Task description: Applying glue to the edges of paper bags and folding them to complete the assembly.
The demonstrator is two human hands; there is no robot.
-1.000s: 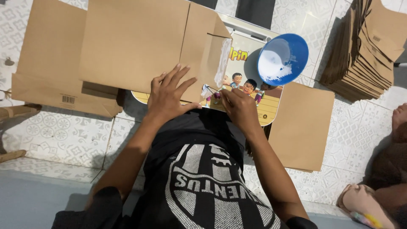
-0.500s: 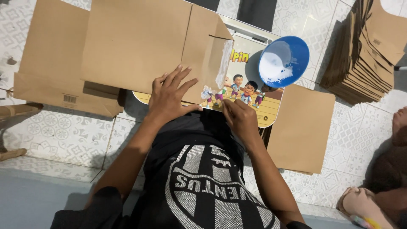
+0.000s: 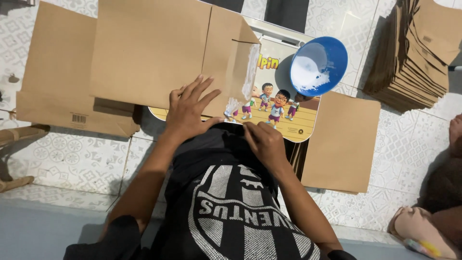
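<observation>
My left hand (image 3: 188, 111) lies flat with fingers spread on a flattened brown cardboard box (image 3: 154, 53), pressing its lower edge. A flap of that box (image 3: 231, 62) carries a white glue streak along its right edge. My right hand (image 3: 262, 140) rests near my lap just below the flap's corner, fingers curled, holding nothing that I can see. Both hands are over a small table with a cartoon-picture top (image 3: 284, 106). A blue bowl (image 3: 318, 66) with white glue stands tilted on the table's far right part.
A tall stack of flat brown cardboard pieces (image 3: 416, 53) sits at the upper right. One flat cardboard sheet (image 3: 341, 142) lies right of the table, another (image 3: 53, 86) at the left. Another person's foot (image 3: 423, 231) shows at the lower right. The floor is patterned white tile (image 3: 72, 159).
My right hand has drawn back from the glued flap toward my lap. The left hand stays spread on the cardboard. The view has shifted slightly.
</observation>
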